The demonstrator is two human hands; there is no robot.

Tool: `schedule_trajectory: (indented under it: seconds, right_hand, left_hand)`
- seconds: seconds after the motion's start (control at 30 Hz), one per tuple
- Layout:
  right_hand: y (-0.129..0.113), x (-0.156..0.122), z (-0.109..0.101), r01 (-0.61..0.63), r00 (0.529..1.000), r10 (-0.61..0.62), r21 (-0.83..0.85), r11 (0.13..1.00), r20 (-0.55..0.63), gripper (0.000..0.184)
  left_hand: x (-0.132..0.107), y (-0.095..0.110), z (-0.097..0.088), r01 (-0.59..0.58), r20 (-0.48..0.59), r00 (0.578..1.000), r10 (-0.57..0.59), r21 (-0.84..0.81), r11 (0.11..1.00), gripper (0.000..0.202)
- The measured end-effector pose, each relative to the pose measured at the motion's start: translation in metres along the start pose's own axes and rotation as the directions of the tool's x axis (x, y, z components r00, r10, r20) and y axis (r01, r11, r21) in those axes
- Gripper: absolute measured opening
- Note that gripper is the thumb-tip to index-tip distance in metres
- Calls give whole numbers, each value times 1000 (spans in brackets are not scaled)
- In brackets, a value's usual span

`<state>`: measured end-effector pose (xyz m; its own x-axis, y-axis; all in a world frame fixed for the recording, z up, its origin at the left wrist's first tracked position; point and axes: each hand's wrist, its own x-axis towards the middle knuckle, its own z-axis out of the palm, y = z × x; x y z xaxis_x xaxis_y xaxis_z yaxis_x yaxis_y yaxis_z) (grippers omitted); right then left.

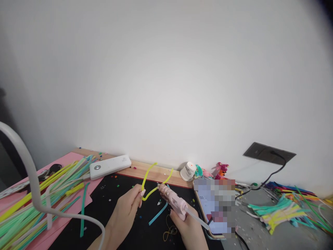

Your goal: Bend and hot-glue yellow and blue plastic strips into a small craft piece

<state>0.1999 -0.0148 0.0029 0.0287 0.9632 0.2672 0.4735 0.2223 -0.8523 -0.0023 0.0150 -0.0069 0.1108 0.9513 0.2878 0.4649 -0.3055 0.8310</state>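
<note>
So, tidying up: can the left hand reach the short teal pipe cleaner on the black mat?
Probably yes: the short teal pipe cleaner lies uncovered beside the left hand, though its fingers pinch a yellow pipe cleaner.

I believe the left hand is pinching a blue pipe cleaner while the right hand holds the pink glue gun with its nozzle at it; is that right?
Not quite: the head view shows the pipe cleaner pinched by the left hand is yellow, not blue. The right hand does hold the pink glue gun with its nozzle at it.
</note>
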Motion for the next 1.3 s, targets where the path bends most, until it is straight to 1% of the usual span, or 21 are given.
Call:
schedule_trajectory:
  seconds: [0.1, 0.23, 0.33, 0.4, 0.47, 0.57, 0.67, 0.73, 0.83, 0.9, 0.97, 1.03, 1.07, 1.13, 1.2, 1.23, 1.27, 1.3]
  right_hand:
    - [2, 0, -1, -9, 1000, 9, -38, 999, 4, 19]
    - [-3, -1, -4, 2, 999, 2, -124, 992, 37, 17]
    - [-8, -3, -6, 13, 1000, -9, -211, 977, 20, 16]
    - [-9, -4, -8, 9, 1000, -14, -266, 964, -17, 19]
    - [-8, -4, -11, 2, 997, -23, -284, 959, -68, 22]
    - [-4, -1, -17, -15, 984, -25, -217, 976, -178, 27]
    - [-4, 0, -26, -73, 960, 39, -111, 991, -276, 31]
    - [-5, -5, -35, -141, 940, 107, -83, 987, -324, 36]
    - [-5, -18, -54, -238, 894, 176, -104, 966, -413, 41]
    - [-5, -30, -67, -233, 875, 158, -113, 966, -457, 42]
    - [-7, -41, -80, -221, 874, 140, -123, 968, -465, 44]
    - [-9, -52, -92, -243, 868, 146, -150, 958, -474, 47]
    - [-10, -58, -98, -271, 856, 156, -170, 948, -493, 48]
    - [-7, -69, -112, -375, 802, 203, -210, 903, -561, 51]
    - [2, -79, -128, -542, 719, 295, -243, 804, -629, 55]
    - [8, -84, -137, -572, 725, 309, -287, 768, -616, 60]
    - [15, -89, -146, -581, 742, 316, -333, 742, -592, 63]
    - [22, -93, -154, -609, 740, 339, -365, 704, -581, 64]
  left_hand:
    - [1, 1, 0, -8, -7, 1000, 8, 3, 1000, 31]
    - [1, -1, 1, 0, -3, 1000, 0, -4, 1000, 31]
    - [0, -3, 1, 16, -1, 1000, -16, -16, 1000, 30]
    - [0, -4, 1, 20, -5, 1000, -20, -29, 999, 30]
    - [0, -5, 1, 19, -14, 1000, -20, -39, 999, 30]
    - [0, -5, 1, 17, -33, 999, -19, -51, 999, 30]
    - [1, -4, 1, 4, -45, 999, -7, -61, 998, 30]
    - [1, -3, 1, 3, -49, 999, -6, -64, 998, 30]
    - [0, -1, 0, 10, -60, 998, -13, -63, 998, 30]
    - [0, 0, -1, 6, -67, 998, -10, -62, 998, 30]
    - [0, 0, -2, -4, -75, 997, -1, -67, 998, 30]
    - [0, 0, -2, -9, -89, 996, 2, -80, 997, 29]
    - [0, 0, -2, -10, -97, 995, 1, -84, 996, 28]
    - [0, 0, -2, -13, -106, 994, 4, -86, 996, 27]
    - [0, 1, -3, -24, -104, 994, 15, -85, 996, 26]
    - [0, 1, -3, -30, -103, 994, 21, -89, 996, 27]
    - [0, 2, -3, -34, -102, 995, 24, -93, 995, 27]
    - [0, 2, -4, -33, -100, 995, 23, -96, 995, 27]
